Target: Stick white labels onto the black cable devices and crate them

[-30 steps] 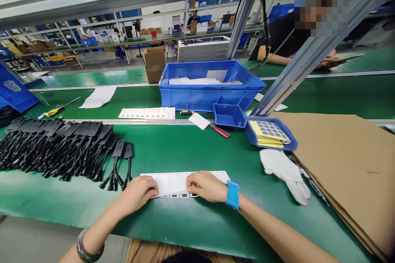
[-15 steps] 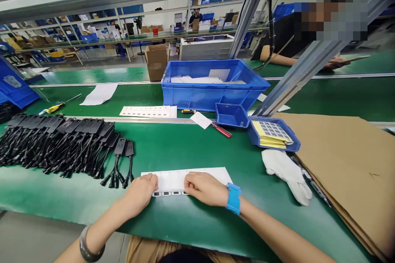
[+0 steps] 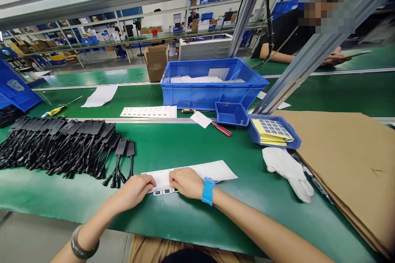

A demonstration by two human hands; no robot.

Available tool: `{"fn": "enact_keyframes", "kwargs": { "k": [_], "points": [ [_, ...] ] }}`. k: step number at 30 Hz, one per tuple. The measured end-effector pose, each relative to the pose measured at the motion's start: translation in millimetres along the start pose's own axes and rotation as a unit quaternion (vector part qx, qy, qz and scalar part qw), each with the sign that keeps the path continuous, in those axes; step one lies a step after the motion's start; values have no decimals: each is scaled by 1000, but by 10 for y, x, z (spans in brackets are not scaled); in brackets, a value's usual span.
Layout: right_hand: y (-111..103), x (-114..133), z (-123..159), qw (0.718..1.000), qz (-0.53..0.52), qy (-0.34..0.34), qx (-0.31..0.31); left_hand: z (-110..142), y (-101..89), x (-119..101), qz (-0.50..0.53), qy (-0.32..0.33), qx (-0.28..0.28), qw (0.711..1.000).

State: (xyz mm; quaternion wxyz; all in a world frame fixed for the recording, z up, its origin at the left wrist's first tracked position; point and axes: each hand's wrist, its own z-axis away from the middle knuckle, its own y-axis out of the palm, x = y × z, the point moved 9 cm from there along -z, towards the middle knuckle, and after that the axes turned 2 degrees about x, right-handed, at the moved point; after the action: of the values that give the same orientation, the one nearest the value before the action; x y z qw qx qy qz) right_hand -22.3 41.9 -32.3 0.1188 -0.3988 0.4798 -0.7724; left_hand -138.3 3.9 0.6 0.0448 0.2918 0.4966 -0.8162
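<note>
A long white label sheet (image 3: 212, 169) lies slantwise on the green bench in front of me, its right part pointing up and away. Small labels with dark squares (image 3: 167, 191) show along its near edge, between my hands. With fingers closed, my left hand (image 3: 135, 190) grips the sheet's left end. My right hand (image 3: 187, 183), wearing a blue wristband (image 3: 208, 191), pinches the near edge around the middle. Both sets of fingertips are partly hidden. Left of the sheet lie several black cable adapters (image 3: 121, 148) in a row.
Beyond the sheet stand a large blue bin (image 3: 212, 93) with papers, a small blue tray (image 3: 232, 115) and a tray of yellow-backed labels (image 3: 274, 130). A red screwdriver (image 3: 224, 130), white glove (image 3: 288, 170) and cardboard (image 3: 345, 160) lie around. A co-worker (image 3: 284, 45) sits across.
My right hand has moved left along the sheet, closer to my left hand. The sheet's right end has swung away and shows more. My left hand has shifted slightly left.
</note>
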Motion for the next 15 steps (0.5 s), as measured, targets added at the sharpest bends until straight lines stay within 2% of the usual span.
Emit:
{"fn": "enact_keyframes", "kwargs": {
  "k": [5, 10, 13, 15],
  "points": [
    [4, -36, -52, 999, -14, 8, 28, 30, -50, 103, -42, -16, 30, 999],
    [0, -39, -46, 999, -24, 12, 30, 21, 38, 159, -119, -73, -13, 990],
    [-19, -47, -51, 999, -30, 9, 28, 6, 56, 115, -149, -84, -25, 985],
    [-29, -52, -64, 999, -36, 1, 34, -56, 34, 22, -148, -56, -20, 987]
  ]
}}
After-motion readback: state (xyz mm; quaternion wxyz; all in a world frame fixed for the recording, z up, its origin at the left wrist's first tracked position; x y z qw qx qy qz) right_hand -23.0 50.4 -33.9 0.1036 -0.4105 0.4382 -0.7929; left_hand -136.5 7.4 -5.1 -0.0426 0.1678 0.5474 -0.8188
